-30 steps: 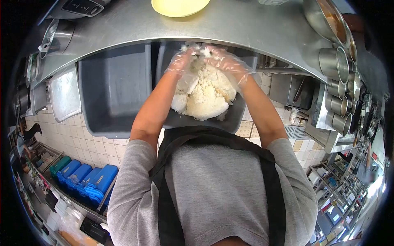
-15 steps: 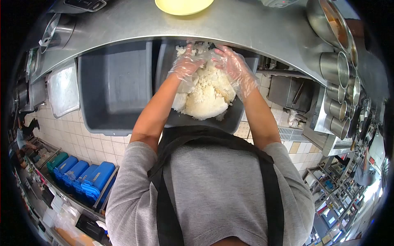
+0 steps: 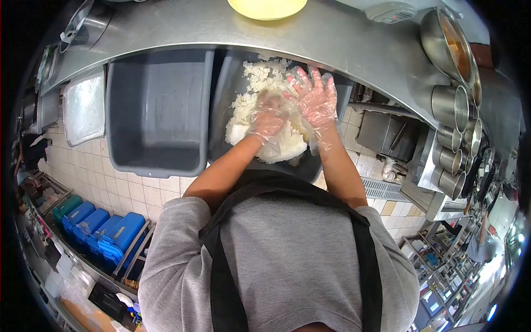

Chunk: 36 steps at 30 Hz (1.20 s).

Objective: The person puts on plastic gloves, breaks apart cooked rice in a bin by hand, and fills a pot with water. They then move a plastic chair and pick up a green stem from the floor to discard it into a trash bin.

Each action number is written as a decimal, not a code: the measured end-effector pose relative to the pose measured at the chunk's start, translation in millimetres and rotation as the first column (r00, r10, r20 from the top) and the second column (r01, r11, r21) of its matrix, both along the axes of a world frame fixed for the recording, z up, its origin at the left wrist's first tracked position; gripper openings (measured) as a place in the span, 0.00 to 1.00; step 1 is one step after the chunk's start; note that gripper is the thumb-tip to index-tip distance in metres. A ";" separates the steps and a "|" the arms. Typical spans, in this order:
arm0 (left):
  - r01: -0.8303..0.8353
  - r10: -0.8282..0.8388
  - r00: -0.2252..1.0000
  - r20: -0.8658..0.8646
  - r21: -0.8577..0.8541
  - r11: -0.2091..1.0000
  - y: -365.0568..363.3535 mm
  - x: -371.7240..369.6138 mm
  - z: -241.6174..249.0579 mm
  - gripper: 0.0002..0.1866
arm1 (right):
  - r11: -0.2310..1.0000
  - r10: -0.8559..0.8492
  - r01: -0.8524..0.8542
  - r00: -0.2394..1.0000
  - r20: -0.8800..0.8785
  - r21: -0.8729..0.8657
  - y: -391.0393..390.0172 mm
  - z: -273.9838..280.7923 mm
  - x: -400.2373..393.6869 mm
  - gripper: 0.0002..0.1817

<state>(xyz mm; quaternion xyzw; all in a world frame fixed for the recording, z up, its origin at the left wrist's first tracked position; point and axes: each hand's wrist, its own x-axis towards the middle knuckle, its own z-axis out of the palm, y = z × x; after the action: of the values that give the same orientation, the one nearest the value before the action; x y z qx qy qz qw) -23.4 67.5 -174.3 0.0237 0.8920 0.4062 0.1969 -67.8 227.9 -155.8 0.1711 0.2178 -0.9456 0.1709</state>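
White rice-like food (image 3: 265, 76) lies in clumps and loose crumbs inside the right grey tub (image 3: 221, 105). Both hands wear clear plastic gloves. My left hand (image 3: 269, 117) is on the middle of the heap, its fingers blurred by motion. Just right of it, my right hand (image 3: 315, 97) has its fingers spread, its palm against the right side of the heap. A larger lump shows below the hands, near the tub's front. Part of the heap is hidden under both hands.
Left of this tub stands a second grey tub (image 3: 209, 110). A steel counter (image 3: 193, 25) runs behind, bearing a yellow bowl (image 3: 267, 8). Steel pots (image 3: 449, 108) line the right side. Blue containers (image 3: 123, 235) stand at lower left; a person (image 3: 482, 249) is far right.
My left hand has moved down and toward the right over the heap. My right hand's fingers are now spread. More loose food shows at the tub's back left. The view has shifted slightly.
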 end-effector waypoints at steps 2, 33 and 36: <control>-0.078 0.083 0.989 -0.123 0.045 0.996 -6.7 -4.1 -6.1 0.32 | 0.999 0.045 -0.045 0.999 -0.006 -0.004 1.5 6.0 2.4 0.38; -0.014 -0.268 0.938 0.222 0.794 0.608 -18.4 -34.6 34.5 0.19 | 0.920 0.391 -0.389 0.911 -0.127 0.041 0.3 45.3 16.4 0.48; -0.022 -0.156 0.976 0.155 0.774 0.632 -22.4 -32.6 31.8 0.16 | 0.927 0.370 -0.375 0.917 -0.150 -0.011 0.9 51.1 18.5 0.49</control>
<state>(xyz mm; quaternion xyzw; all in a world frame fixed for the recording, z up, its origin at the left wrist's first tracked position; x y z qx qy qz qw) -56.0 45.1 -142.6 0.0963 0.6056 0.7407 0.2745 -49.3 228.8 -104.7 0.0537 0.2393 -0.9098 0.3347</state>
